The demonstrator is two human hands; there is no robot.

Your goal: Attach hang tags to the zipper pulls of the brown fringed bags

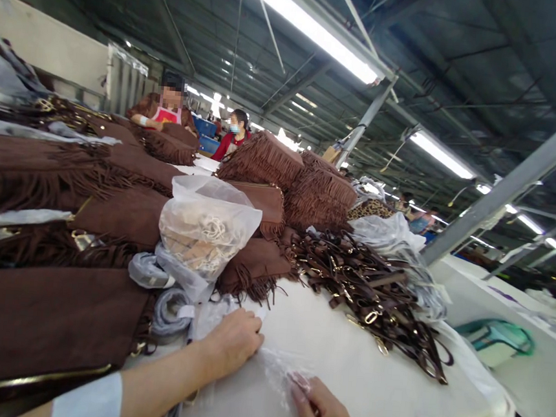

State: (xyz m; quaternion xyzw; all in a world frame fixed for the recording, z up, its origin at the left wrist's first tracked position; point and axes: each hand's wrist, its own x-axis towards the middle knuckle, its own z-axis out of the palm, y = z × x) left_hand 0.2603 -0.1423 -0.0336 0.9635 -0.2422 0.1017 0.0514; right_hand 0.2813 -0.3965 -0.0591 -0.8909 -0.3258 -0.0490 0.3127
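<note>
My left hand (236,342) is closed low over the white table, its fingertips turned away from view. A thin, clear plastic bag (277,363) stretches from it toward my right hand (322,412), which pinches the crumpled plastic between thumb and fingers. Beside my left wrist lies a grey strap coil (171,313) wrapped in plastic. Just beyond stands a translucent white bag (208,222) filled with pale cord-like and tan pieces. At left, a dark brown bag (48,325) with a gold zipper lies flat.
Brown fringed bags (267,159) are stacked at the back. Several dark straps with gold clasps (372,294) lie heaped at right, near plastic-wrapped bundles (401,245). Two people work across the table (340,383). A slanted metal post (514,184) stands at right.
</note>
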